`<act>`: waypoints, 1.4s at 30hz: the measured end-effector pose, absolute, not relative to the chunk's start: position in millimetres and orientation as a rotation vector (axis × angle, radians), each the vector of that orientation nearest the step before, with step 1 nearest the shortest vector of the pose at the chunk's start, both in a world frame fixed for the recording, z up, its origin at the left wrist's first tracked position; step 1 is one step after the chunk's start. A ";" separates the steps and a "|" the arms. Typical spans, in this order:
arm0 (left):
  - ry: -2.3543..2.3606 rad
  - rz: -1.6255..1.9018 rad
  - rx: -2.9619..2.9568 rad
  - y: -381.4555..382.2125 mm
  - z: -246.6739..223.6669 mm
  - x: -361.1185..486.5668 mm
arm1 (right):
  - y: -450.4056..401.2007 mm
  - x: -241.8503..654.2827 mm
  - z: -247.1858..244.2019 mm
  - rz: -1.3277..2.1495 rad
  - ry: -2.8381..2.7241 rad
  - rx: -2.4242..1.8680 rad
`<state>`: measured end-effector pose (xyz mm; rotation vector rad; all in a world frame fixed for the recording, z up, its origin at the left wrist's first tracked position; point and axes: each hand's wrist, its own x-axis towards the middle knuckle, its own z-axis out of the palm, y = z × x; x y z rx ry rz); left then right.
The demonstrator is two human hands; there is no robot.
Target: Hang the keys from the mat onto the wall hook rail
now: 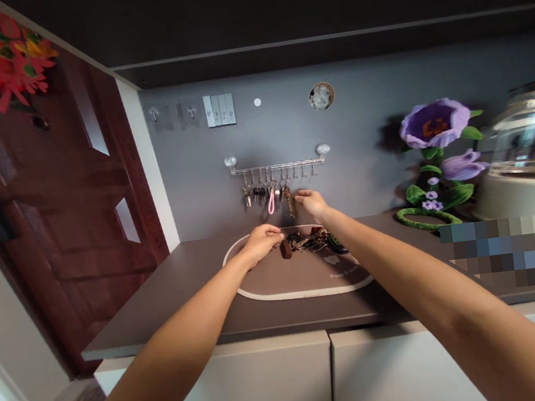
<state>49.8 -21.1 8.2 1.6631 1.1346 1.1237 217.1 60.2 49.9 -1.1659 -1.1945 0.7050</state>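
A brown key fob (290, 203) hangs on the hook rail (276, 167), nine o'clock of the right hand (313, 205) — a brush could unhook it. The left hand (262, 242) is beside the key pile (305, 242); I can't tell either grip.

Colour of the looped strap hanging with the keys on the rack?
Pink strap; best seen in the head view.

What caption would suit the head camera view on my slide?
Right hand beside a keychain hanging from a hook rail, left hand by keys on a mat.
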 end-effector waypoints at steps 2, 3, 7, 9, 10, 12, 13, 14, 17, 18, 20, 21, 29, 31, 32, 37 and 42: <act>1.145 1.115 1.732 -21.6 5.2 51.9 | 50.7 218.6 48.4 0.630 -1.206 -1.257; 1.144 1.111 1.763 -21.3 3.3 52.9 | 44.9 218.4 47.6 0.614 -1.218 -1.280; 1.151 1.086 1.835 -18.6 -4.7 55.8 | 21.4 215.9 40.7 0.599 -1.291 -1.286; 1.124 1.056 1.860 -18.1 -6.9 56.2 | 12.1 215.9 34.5 0.586 -1.366 -1.261; 1.092 1.030 1.877 -18.3 -7.4 56.3 | 8.5 216.5 31.0 0.575 -1.409 -1.249; 1.028 0.979 1.918 -19.5 -7.2 56.4 | 3.3 218.7 24.2 0.544 -1.482 -1.235; 1.012 0.961 1.936 -20.2 -6.8 56.4 | 1.5 220.0 21.1 0.526 -1.510 -1.235; 1.007 0.947 1.956 -20.8 -6.4 56.6 | 0.2 221.2 18.5 0.506 -1.539 -1.235; 1.023 0.929 1.997 -21.1 -5.9 57.7 | -1.5 223.4 12.8 0.434 -1.616 -1.246; 1.032 0.925 1.995 -20.3 -6.2 58.0 | -1.5 223.6 11.4 0.413 -1.636 -1.255; 1.067 0.919 1.975 -17.7 -7.0 58.1 | -1.1 223.2 9.5 0.380 -1.658 -1.275; 1.097 0.916 1.962 -15.9 -7.4 57.6 | -0.8 222.8 8.8 0.370 -1.668 -1.283; 1.429 0.917 1.991 -7.7 -8.0 47.8 | -1.4 220.3 10.3 0.191 -1.843 -1.354; 1.466 0.900 2.092 -8.5 -8.6 48.0 | -2.0 219.4 10.9 0.138 -1.886 -1.368; 1.480 0.891 2.153 -9.0 -8.9 48.5 | -2.2 218.8 11.0 0.121 -1.903 -1.373; 1.519 0.865 2.368 -10.6 -8.6 49.7 | -2.0 217.3 9.7 0.089 -1.928 -1.391; 1.465 0.953 2.210 -9.7 -6.4 44.9 | 0.8 218.6 7.8 0.097 -1.908 -1.344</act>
